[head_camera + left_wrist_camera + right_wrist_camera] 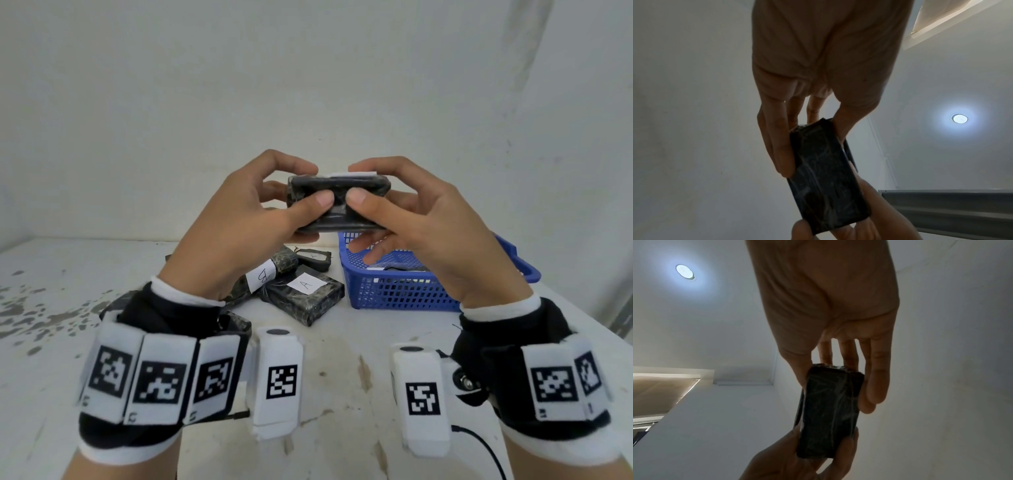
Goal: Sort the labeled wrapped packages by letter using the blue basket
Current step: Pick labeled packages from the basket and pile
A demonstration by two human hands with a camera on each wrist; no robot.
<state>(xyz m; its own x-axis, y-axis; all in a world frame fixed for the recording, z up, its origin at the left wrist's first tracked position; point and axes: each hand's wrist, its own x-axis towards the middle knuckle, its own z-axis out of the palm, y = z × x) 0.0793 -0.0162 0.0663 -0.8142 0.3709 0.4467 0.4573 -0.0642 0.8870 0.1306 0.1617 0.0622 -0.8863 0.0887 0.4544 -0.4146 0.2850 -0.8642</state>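
Both hands, left hand [239,219] and right hand [424,226], pinch one black wrapped package [339,202] above the blue basket [404,291]; it looks stiff, light, slick-wrapped, best gripped by its ends

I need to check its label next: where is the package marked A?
In the head view, the package marked A lies on the table, just left of the blue basket.

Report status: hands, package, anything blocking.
Left hand and right hand both grip one package, held up above the table. Label letter not readable. Basket below right, nothing blocking.
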